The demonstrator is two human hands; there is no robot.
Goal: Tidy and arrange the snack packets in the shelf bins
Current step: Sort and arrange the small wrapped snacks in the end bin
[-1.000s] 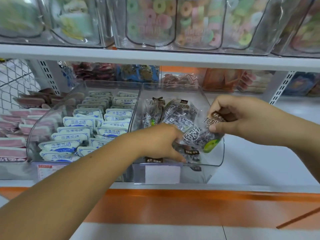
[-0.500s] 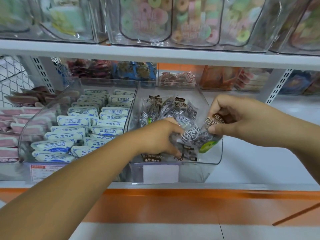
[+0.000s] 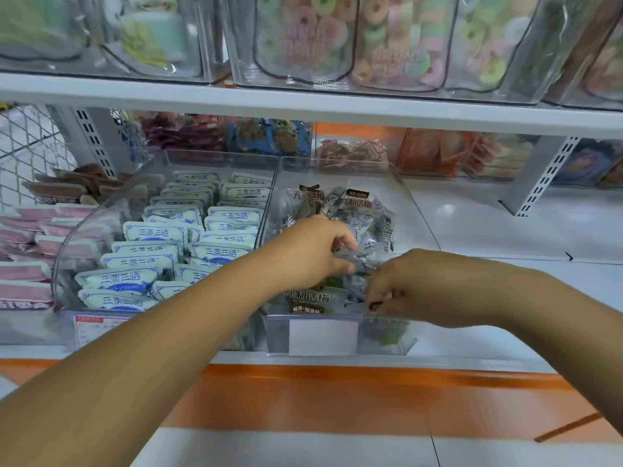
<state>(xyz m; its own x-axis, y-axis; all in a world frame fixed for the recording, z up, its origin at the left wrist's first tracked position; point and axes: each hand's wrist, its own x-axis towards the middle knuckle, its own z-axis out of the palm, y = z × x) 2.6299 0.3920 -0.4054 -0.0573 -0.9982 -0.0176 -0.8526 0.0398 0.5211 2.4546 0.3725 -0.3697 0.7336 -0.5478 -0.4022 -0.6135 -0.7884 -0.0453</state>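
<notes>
The left hand [image 3: 313, 252] reaches into the clear bin [image 3: 416, 214], thumb and fingers curled, and pinches one of the dark plum packets [image 3: 354, 210] in the middle of the pile. The right hand [image 3: 418, 288] is just beside it at the front wall, fingers curled down among the same packets; whether it grips one I cannot tell. White-blue packets [image 3: 151, 234] fill the neighbour bin [image 3: 76, 241] on the left.
</notes>
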